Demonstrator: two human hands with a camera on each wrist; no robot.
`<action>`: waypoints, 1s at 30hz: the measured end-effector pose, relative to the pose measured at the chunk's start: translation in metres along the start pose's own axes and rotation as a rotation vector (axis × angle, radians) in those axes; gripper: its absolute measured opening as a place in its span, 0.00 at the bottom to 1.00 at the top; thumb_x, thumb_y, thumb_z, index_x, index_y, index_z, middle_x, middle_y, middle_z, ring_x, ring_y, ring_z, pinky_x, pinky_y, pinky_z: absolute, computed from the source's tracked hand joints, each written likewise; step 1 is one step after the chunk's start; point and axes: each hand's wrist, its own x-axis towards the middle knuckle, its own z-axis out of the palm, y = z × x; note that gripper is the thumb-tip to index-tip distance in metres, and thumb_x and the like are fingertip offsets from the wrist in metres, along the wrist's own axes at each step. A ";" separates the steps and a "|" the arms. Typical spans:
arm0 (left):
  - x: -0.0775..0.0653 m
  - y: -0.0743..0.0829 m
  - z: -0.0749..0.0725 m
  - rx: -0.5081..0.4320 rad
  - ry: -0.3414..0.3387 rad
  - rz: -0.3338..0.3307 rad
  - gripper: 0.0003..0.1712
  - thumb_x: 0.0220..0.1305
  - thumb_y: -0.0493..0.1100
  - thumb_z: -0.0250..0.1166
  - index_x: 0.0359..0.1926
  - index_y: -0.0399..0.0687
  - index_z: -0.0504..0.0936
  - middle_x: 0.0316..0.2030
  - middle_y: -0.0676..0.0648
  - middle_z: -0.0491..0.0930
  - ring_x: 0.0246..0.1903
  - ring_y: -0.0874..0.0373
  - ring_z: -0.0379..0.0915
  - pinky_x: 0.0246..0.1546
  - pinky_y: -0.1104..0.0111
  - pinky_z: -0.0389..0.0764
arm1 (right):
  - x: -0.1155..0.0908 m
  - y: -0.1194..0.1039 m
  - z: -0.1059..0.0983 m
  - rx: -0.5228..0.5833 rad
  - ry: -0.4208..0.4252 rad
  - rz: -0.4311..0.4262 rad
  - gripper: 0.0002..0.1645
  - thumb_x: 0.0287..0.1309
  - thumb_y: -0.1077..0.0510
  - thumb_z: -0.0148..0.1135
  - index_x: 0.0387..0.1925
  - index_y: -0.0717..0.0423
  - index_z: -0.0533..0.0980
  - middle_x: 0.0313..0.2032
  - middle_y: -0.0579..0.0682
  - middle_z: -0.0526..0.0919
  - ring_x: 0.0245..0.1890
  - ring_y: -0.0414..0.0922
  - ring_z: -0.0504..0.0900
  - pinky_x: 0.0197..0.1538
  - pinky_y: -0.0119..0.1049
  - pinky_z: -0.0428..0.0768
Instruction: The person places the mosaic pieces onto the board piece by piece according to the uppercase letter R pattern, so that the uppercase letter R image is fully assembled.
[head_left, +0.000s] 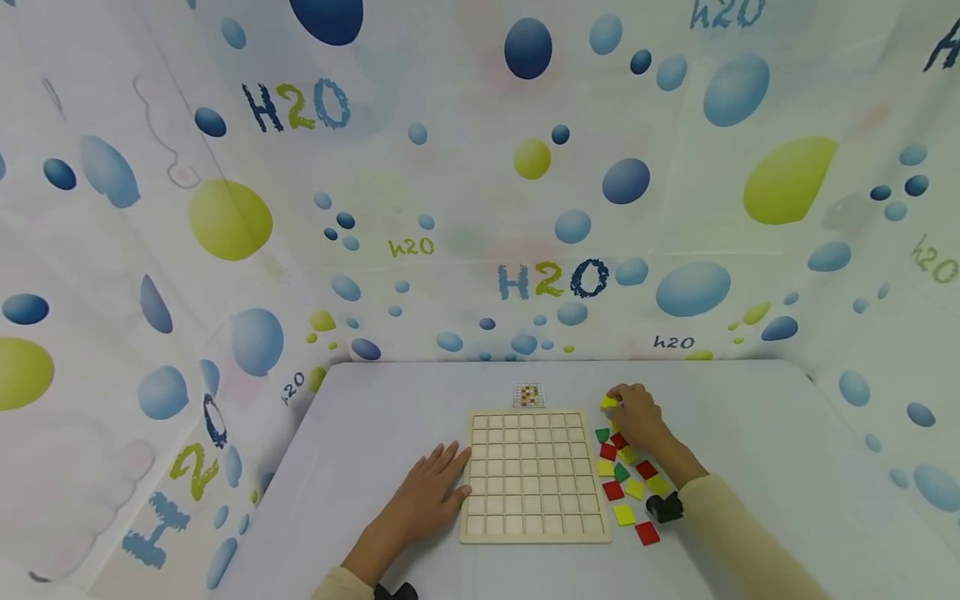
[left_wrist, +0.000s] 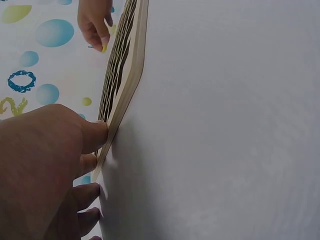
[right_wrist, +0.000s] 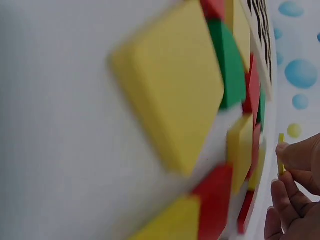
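Between thumb and fingers my right hand pinches a yellow tile, just beyond the board's far right corner. My left hand lies on the table with fingers spread, its thumb and fingertips at the left edge of a wooden grid board. In the left wrist view, fingers touch the board's side. The board's square cells hold no tiles. Along its right side lie loose tiles, among them a red tile, a green tile and a yellow tile, several of each colour.
Behind the board lies a small card printed with a coloured grid pattern. A white cloth covers the table. Black wrist cameras sit on both wrists, the right one close over the tiles. A printed curtain hangs behind and at the sides.
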 end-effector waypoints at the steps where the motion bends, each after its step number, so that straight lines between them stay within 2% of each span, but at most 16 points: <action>1: 0.000 0.000 0.001 -0.002 0.002 -0.002 0.36 0.81 0.56 0.55 0.82 0.50 0.63 0.82 0.39 0.57 0.81 0.36 0.51 0.78 0.37 0.55 | 0.000 -0.004 0.003 -0.008 -0.001 -0.018 0.21 0.75 0.57 0.60 0.62 0.63 0.76 0.61 0.66 0.74 0.56 0.59 0.75 0.66 0.65 0.73; 4: 0.000 0.000 0.001 -0.001 0.002 -0.003 0.36 0.81 0.56 0.55 0.82 0.50 0.62 0.82 0.39 0.57 0.81 0.36 0.51 0.78 0.37 0.54 | -0.004 -0.022 0.009 -0.009 -0.012 -0.084 0.20 0.73 0.58 0.60 0.61 0.63 0.77 0.60 0.66 0.76 0.58 0.60 0.76 0.65 0.67 0.72; 9: 0.001 0.000 0.001 0.005 0.001 -0.010 0.36 0.81 0.57 0.55 0.82 0.51 0.62 0.82 0.40 0.57 0.81 0.37 0.50 0.78 0.37 0.54 | -0.012 -0.054 0.021 -0.001 -0.045 -0.179 0.16 0.73 0.60 0.61 0.58 0.62 0.79 0.55 0.62 0.78 0.57 0.59 0.78 0.60 0.64 0.73; 16: 0.001 -0.001 0.002 0.013 0.003 -0.014 0.36 0.81 0.57 0.55 0.82 0.52 0.62 0.82 0.41 0.57 0.81 0.38 0.50 0.78 0.38 0.54 | -0.022 -0.089 0.046 0.021 -0.126 -0.261 0.13 0.72 0.60 0.64 0.54 0.58 0.80 0.52 0.56 0.78 0.52 0.54 0.78 0.54 0.58 0.74; 21: 0.001 -0.001 0.003 0.006 0.002 -0.011 0.36 0.80 0.57 0.55 0.82 0.52 0.62 0.82 0.40 0.57 0.81 0.37 0.50 0.78 0.37 0.54 | -0.024 -0.104 0.062 0.002 -0.138 -0.320 0.13 0.72 0.59 0.65 0.54 0.57 0.81 0.51 0.54 0.79 0.51 0.52 0.78 0.51 0.52 0.75; 30: 0.002 -0.001 0.003 0.008 -0.004 -0.018 0.36 0.81 0.57 0.55 0.83 0.53 0.61 0.82 0.41 0.57 0.82 0.37 0.49 0.78 0.37 0.53 | -0.023 -0.116 0.076 -0.018 -0.148 -0.406 0.09 0.67 0.63 0.69 0.47 0.56 0.80 0.45 0.51 0.80 0.46 0.51 0.79 0.50 0.58 0.77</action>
